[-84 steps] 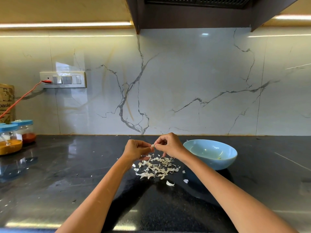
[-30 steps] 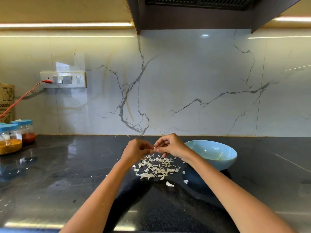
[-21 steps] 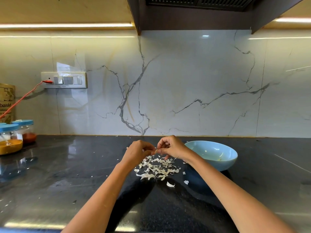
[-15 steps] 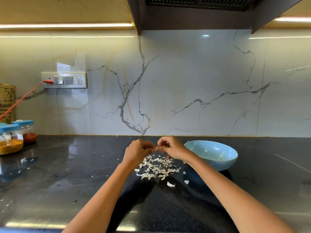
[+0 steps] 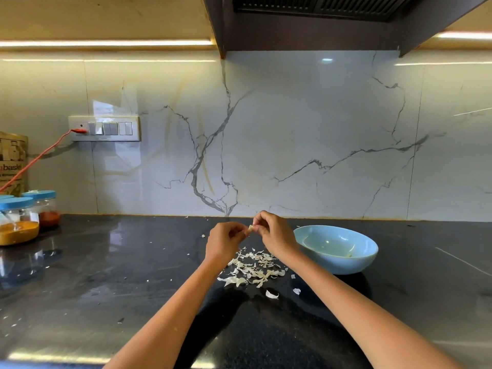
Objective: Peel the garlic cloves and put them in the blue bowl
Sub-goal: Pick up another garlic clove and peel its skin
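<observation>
Head view looks down on a dark, glossy bench backed by a white marbled wall. Both forearms reach forward and the hands meet above the bench, near its far edge. The left hand has its fingers curled, and its grip pinches one end of a small pale clove. The right hand is curled too, its grip pinching the other end of the same clove, so the clove sits between the two sets of fingertips, held up off the bench. How much skin is left on it is too small to tell.

Directly below the hands lies a loose scatter of papery white peels on the bench, with two stray bits lying a little nearer the person. Just right of the peels stands the blue bowl, upright, close to the right wrist but apart from it. A small pale piece rests inside near its right wall; what it is cannot be made out.

At the far left edge stand jars with blue lids, one holding yellow powder and one red. Behind them is a brown paper bag. A red cord runs up to a switchboard on the wall. A dark hood hangs overhead.
</observation>
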